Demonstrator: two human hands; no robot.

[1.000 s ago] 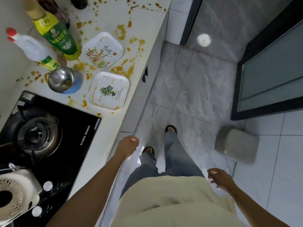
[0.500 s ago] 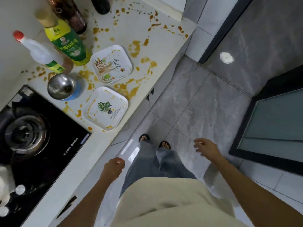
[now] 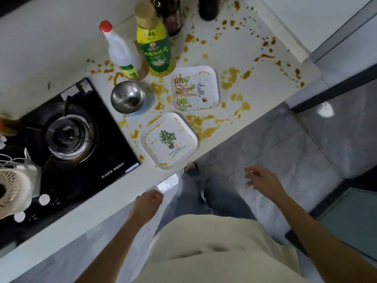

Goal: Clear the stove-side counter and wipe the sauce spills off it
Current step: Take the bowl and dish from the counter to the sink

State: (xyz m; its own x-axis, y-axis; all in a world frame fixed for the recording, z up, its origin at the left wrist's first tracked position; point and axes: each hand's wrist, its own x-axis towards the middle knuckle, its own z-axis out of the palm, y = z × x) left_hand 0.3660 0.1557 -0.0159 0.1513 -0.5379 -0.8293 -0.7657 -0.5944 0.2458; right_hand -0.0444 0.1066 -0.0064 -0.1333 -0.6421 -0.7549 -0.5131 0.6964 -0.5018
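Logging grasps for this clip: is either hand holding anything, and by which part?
Nothing is held. The left hand hangs loosely curled and the right hand is spread, both off the counter.

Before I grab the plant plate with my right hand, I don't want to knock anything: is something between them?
Nothing visible. The right hand hovers empty over the floor, and the plant plate sits at the counter's near edge with no object between them.
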